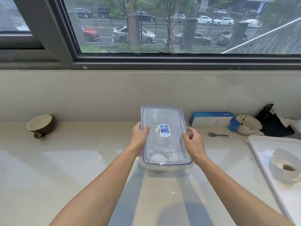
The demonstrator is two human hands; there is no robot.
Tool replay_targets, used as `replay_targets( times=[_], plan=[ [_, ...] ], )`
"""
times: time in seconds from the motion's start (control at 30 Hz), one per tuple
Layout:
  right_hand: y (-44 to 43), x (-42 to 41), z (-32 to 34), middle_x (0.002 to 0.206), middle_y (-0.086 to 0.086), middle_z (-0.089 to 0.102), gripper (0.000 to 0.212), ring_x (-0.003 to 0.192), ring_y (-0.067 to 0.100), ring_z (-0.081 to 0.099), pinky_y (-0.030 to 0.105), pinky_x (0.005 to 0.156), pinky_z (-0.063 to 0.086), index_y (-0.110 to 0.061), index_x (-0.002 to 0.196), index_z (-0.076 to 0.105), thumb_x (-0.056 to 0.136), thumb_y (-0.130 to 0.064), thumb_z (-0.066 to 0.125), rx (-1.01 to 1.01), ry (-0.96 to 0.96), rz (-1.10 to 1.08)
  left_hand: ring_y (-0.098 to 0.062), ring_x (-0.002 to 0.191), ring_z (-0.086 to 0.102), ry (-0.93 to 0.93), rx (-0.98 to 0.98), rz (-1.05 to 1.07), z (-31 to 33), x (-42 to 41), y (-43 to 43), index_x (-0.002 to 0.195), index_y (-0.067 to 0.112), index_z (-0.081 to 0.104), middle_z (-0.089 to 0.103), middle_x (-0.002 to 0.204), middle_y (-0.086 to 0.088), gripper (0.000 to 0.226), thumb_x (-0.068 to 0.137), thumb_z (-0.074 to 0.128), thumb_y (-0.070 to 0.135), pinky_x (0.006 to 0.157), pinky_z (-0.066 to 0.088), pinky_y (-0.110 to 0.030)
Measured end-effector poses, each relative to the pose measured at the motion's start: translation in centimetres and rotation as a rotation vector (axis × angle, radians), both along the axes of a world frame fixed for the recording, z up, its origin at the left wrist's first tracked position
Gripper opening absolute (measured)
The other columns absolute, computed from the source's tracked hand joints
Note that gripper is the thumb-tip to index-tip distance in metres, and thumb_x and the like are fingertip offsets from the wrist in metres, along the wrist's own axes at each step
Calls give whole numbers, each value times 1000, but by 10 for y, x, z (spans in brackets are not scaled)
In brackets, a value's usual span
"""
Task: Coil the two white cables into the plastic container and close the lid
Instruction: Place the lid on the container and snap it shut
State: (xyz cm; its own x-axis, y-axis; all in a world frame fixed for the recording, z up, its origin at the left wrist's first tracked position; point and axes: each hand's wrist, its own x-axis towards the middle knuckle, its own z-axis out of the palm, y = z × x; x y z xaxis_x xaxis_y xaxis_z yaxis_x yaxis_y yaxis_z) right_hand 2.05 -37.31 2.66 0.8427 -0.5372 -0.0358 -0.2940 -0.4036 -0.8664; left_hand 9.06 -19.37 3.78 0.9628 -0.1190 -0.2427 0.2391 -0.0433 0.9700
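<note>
On counter (81,160) | lidded container (164,121) long axis toward window | left hand (140,136), right hand (194,141) gripping sides

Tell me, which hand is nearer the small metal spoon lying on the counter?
Right. The right hand grips the container lid's right edge, on the small metal spoon's side; the left hand holds the far left edge.

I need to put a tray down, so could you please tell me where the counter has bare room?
Bare: the wide stretch between the bowl and the container, and the near counter. Crowded: right, with blue box, spoon, dirty cup and white tray.
</note>
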Motion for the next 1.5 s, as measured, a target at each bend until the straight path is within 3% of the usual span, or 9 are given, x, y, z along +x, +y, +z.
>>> replay_targets(
  times=[0.1,0.23,0.4,0.67,0.93,1.1,1.23,1.37,1.5],
  plan=[
    [-3,18,-16,100,13,64,39,96,28,57,35,85,43,-7,127,54,92,-26,51,-5,43,-32,-25,85,65,-15,132,-18,-17,24,-7,102,18,63,69,94,-5,20,89,49,17,80,52,-36],
    [-3,31,-33,113,21,62,38,110,35,53,36,93,38,-3,126,54,94,-24,48,-54,99,-46,-23,76,56,18,253,-59,-37,43,-11,99,16,60,61,84,-5,17,91,46,20,73,47,-33],
    [-1,37,-42,110,25,60,34,109,38,48,38,90,34,3,119,56,97,-20,43,-196,159,-43,-27,102,61,71,319,-116,-58,53,-15,119,16,58,66,110,-6,32,93,43,27,87,47,-35],
    [0,37,-59,109,24,55,35,101,38,51,38,88,38,2,120,55,98,-20,38,-261,227,-29,-24,122,51,49,326,-154,-77,47,-15,136,20,45,55,134,-2,42,96,39,28,106,40,-40],
    [3,28,-65,113,21,50,38,109,36,48,36,92,36,-5,130,50,98,-23,41,-180,180,-56,-20,137,36,13,322,-132,-87,39,-13,146,19,30,38,150,-1,51,97,36,32,115,29,-41],
    [-4,26,-69,123,17,46,43,115,31,47,39,103,36,-18,133,50,94,-34,50,13,161,-104,-16,141,29,23,246,-101,-84,33,-11,148,23,25,30,153,5,52,99,34,40,114,23,-32],
    [-5,25,-67,124,13,53,44,113,26,51,36,99,39,-22,136,47,94,-37,47,111,171,-65,-18,142,28,38,250,-87,-80,31,-11,149,24,21,28,155,4,56,98,35,44,115,23,-34],
    [-5,27,-64,136,11,52,51,125,27,47,36,104,36,-20,143,37,95,-37,46,174,172,-44,-19,141,29,23,297,-101,-76,32,-11,149,20,21,28,155,2,56,99,34,41,115,24,-33],
    [-7,27,-65,145,12,43,69,127,31,46,47,106,39,-23,147,24,89,-49,51,389,258,-78,-23,136,37,38,340,-74,-72,29,-12,147,21,28,39,149,-2,57,96,39,44,113,30,-39]
  ],
)
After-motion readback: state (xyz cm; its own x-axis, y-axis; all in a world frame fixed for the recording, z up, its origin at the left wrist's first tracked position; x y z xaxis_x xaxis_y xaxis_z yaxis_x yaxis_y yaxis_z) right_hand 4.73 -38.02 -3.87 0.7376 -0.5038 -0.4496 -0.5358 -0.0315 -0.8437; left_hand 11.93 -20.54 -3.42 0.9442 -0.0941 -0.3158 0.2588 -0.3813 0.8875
